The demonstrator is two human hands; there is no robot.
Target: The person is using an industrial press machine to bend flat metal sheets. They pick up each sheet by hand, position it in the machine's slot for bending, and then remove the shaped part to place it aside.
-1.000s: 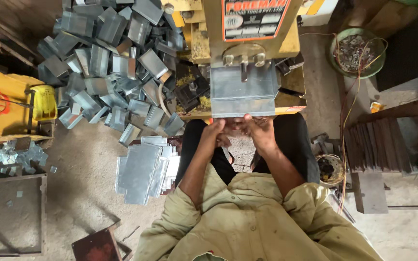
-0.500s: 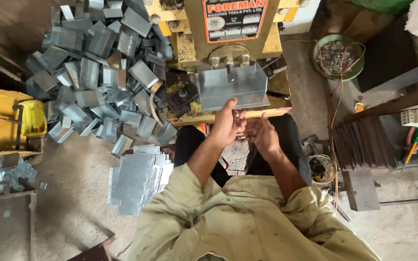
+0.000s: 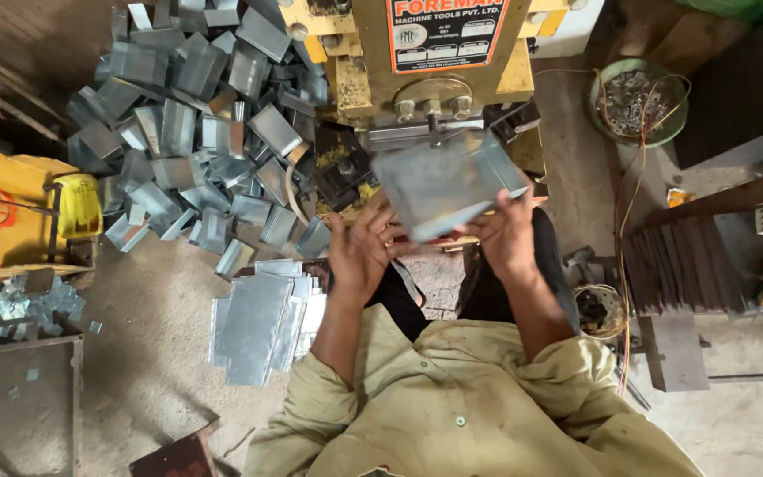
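Bent metal sheet [image 3: 446,187] sits at upper centre, pinched between left hand [image 3: 362,252] and right hand [image 3: 507,234], just below the yellow press [image 3: 417,53]; formed pieces [image 3: 196,132] heap at upper left, flat blanks [image 3: 262,322] wait lower left

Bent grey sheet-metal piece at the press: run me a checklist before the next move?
1. Both hands grip the bent grey sheet-metal piece: ok; left hand, right hand.
2. Piece out of the yellow press: ok, tilted in front.
3. Fingers away from the tooling: ok.
4. Flat grey blanks near the left hand: ok.
5. Press state: cannot tell.
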